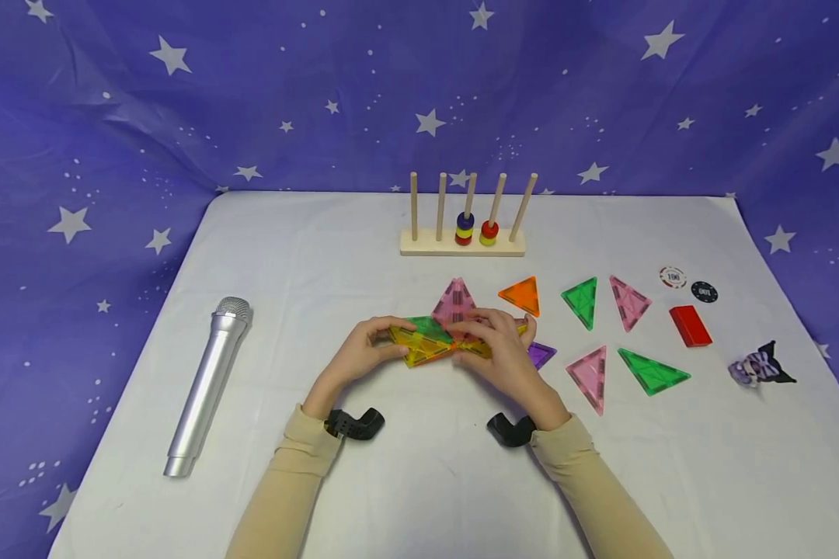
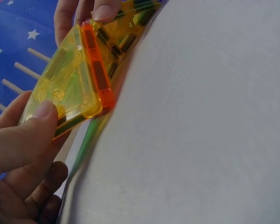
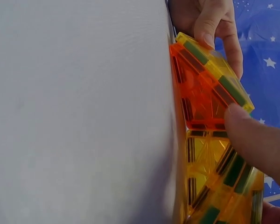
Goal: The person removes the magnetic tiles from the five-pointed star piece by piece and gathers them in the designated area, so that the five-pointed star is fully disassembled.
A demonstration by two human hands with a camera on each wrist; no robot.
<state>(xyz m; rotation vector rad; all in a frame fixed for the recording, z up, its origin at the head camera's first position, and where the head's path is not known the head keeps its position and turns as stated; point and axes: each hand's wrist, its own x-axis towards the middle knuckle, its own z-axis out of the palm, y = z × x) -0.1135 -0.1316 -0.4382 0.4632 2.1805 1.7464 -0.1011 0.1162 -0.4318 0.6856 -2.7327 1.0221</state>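
Between my two hands stands a cluster of joined see-through magnetic tiles. My left hand (image 1: 358, 355) pinches a yellow triangular tile (image 2: 60, 84) at its outer end, thumb on the near face and fingers behind. An orange tile (image 3: 198, 86) meets that yellow tile along one edge. Further back in the cluster are a green tile (image 1: 429, 326) and a raised pink tile (image 1: 454, 301). My right hand (image 1: 503, 349) grips the cluster's middle and right part, its thumb at the corner where yellow and orange meet. That hand partly hides the tiles on the right.
Loose orange (image 1: 523, 295), purple (image 1: 541, 355), green (image 1: 580, 301) and pink (image 1: 589, 378) tiles lie to the right. Behind is a wooden peg stand (image 1: 461, 244) with rings. A silver microphone (image 1: 206, 388) lies left. Far right are a red block (image 1: 690, 326), two chips and a small figure (image 1: 760, 365).
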